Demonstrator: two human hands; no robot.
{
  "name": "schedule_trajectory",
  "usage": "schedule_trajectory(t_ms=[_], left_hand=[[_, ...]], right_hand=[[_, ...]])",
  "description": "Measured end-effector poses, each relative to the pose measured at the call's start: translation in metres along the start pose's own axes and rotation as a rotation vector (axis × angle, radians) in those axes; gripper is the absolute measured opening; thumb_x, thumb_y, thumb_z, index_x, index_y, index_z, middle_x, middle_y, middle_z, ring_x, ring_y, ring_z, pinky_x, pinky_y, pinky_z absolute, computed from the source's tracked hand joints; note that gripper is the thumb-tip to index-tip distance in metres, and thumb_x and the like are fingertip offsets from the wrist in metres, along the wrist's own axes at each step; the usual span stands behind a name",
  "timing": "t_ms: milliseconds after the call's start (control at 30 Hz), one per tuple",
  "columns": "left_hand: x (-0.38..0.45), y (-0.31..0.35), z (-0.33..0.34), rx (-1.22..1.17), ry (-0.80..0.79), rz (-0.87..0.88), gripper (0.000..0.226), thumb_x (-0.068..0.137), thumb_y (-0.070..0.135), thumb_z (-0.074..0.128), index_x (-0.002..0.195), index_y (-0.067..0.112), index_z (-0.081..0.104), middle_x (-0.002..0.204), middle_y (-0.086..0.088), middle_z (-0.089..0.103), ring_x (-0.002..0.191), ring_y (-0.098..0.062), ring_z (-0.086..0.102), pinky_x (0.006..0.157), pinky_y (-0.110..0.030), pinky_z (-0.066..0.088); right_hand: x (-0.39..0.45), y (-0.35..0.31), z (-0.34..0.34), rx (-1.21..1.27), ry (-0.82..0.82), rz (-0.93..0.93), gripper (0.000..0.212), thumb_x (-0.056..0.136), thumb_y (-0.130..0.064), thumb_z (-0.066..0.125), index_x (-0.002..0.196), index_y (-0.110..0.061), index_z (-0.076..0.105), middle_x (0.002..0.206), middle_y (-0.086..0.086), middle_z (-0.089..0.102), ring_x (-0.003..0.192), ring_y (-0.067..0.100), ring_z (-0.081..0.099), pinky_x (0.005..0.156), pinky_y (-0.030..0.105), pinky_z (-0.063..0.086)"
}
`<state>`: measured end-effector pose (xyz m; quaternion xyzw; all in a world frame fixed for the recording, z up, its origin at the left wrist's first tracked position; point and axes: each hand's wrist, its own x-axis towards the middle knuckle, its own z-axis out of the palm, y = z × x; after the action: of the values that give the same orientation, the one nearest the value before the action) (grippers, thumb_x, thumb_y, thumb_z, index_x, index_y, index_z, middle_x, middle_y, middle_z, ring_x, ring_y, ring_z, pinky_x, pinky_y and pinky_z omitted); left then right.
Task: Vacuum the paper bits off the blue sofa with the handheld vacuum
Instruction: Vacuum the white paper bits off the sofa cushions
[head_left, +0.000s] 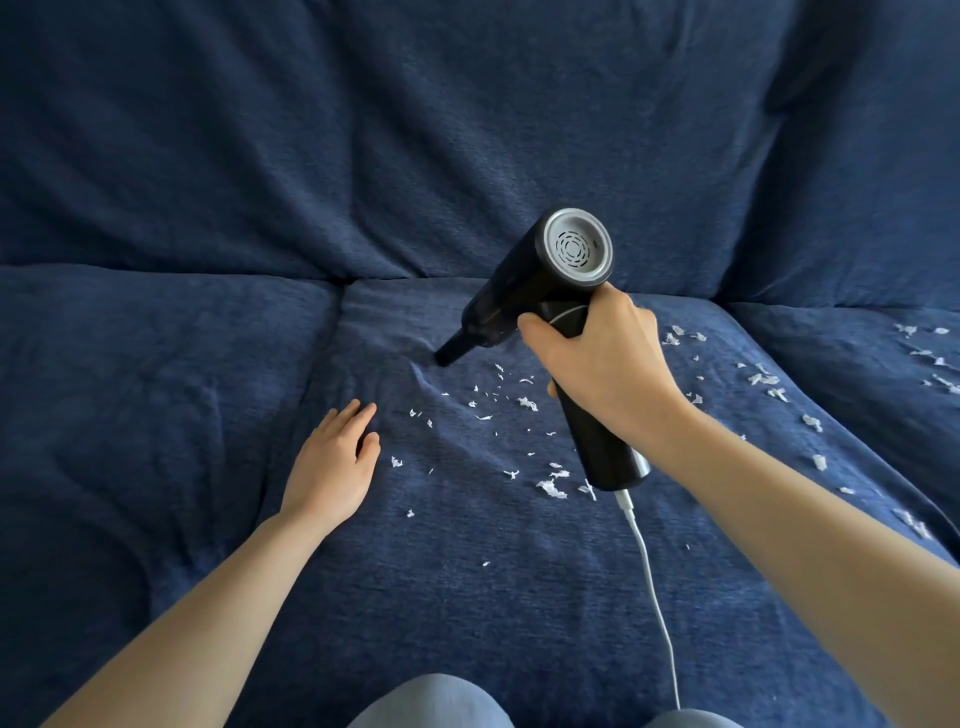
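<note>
The right hand (608, 364) has its grip wrapped around the handle of the black pistol-shaped handheld vacuum (540, 291), fingers curled round the front and thumb across the top. The vacuum's narrow black nozzle (451, 353) points down and to the left, its tip touching or just above the fabric; contact cannot be confirmed. The grey vented rear cap (577, 245) faces the camera. No brand mark or writing is legible on the body. A white cable (652, 582) runs from the base of the handle toward the viewer. The left hand (332, 462) lies flat on the seat, its grip spread, palm down, holding nothing. Small white torn paper bits (550, 487) lie scattered over the middle seat cushion of the dark blue textured fabric sofa (156, 364), mostly between the hands and to the right, with more on the right-hand cushion (924, 364). The person's light blue trouser knees (431, 701) show at the bottom edge.
</note>
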<state>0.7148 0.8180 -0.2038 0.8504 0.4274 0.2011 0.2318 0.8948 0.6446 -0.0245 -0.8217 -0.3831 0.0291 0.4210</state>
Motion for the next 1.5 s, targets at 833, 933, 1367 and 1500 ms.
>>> schedule_trajectory(t_ms=[833, 933, 1367, 1500], left_hand=[[-0.023, 0.008, 0.000, 0.031, 0.009, -0.035, 0.046, 0.102, 0.028, 0.036, 0.147, 0.022, 0.035, 0.158, 0.002, 0.025, 0.147, -0.019, 0.016, 0.118, -0.039, 0.021], [-0.024, 0.008, 0.000, 0.037, 0.011, -0.035, 0.046, 0.102, 0.028, 0.036, 0.147, 0.022, 0.035, 0.158, 0.002, 0.025, 0.147, -0.019, 0.016, 0.118, -0.039, 0.021], [-0.030, 0.012, -0.002, 0.040, 0.014, -0.055, 0.046, 0.102, 0.028, 0.034, 0.148, 0.022, 0.035, 0.158, 0.004, 0.023, 0.147, -0.016, 0.015, 0.117, -0.038, 0.020], [-0.033, 0.012, -0.002, 0.038, 0.022, -0.053, 0.045, 0.102, 0.028, 0.036, 0.147, 0.022, 0.037, 0.158, 0.003, 0.024, 0.147, -0.017, 0.016, 0.118, -0.038, 0.019]], right_hand=[[-0.008, 0.052, -0.054, -0.051, 0.130, 0.148, 0.040, 0.084, -0.050, 0.064, 0.100, -0.014, 0.057, 0.095, 0.010, 0.068, 0.090, 0.027, 0.058, 0.075, 0.031, 0.039], [-0.009, 0.048, -0.052, -0.071, 0.123, 0.124, 0.040, 0.086, -0.048, 0.065, 0.105, -0.013, 0.057, 0.098, 0.007, 0.065, 0.084, 0.022, 0.047, 0.075, 0.031, 0.036], [-0.036, 0.025, -0.043, -0.055, 0.020, 0.007, 0.031, 0.081, -0.051, 0.062, 0.087, -0.022, 0.055, 0.080, 0.007, 0.070, 0.078, 0.028, 0.071, 0.082, 0.034, 0.055], [-0.046, 0.017, -0.047, -0.016, 0.012, 0.001, 0.026, 0.085, -0.046, 0.064, 0.087, -0.021, 0.057, 0.073, 0.003, 0.067, 0.084, 0.024, 0.069, 0.075, 0.030, 0.050]])
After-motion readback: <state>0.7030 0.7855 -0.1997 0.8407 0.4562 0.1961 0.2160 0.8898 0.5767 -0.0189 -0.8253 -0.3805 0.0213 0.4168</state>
